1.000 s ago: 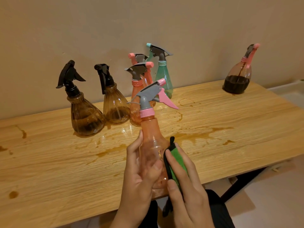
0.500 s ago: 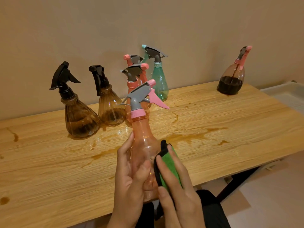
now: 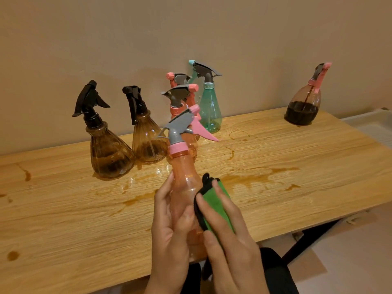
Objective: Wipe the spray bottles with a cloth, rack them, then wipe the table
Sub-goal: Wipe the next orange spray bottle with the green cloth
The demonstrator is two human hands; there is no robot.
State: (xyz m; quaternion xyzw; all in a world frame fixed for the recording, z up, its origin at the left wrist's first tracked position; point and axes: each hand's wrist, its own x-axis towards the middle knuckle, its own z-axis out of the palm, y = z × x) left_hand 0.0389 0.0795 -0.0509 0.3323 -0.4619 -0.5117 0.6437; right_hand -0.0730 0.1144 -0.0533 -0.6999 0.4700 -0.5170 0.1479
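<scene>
Against a beige wall, the wet, brown-stained wooden tabletop carries a dark-liquid bottle at far right, while above its near edge the left hand grips an orange bottle upright and the right hand presses a green cloth against it with nearly straight fingers

Both hands are up in front of the person, close together, backs facing them. L hand grips the orange bottle low on its body: thumb across the near side, other fingers curled round the far side, index tip highest. R hand is just beside it, fingers approx. straight & pointing up, pressing the green cloth flat vs. the bottle's R side.
</scene>
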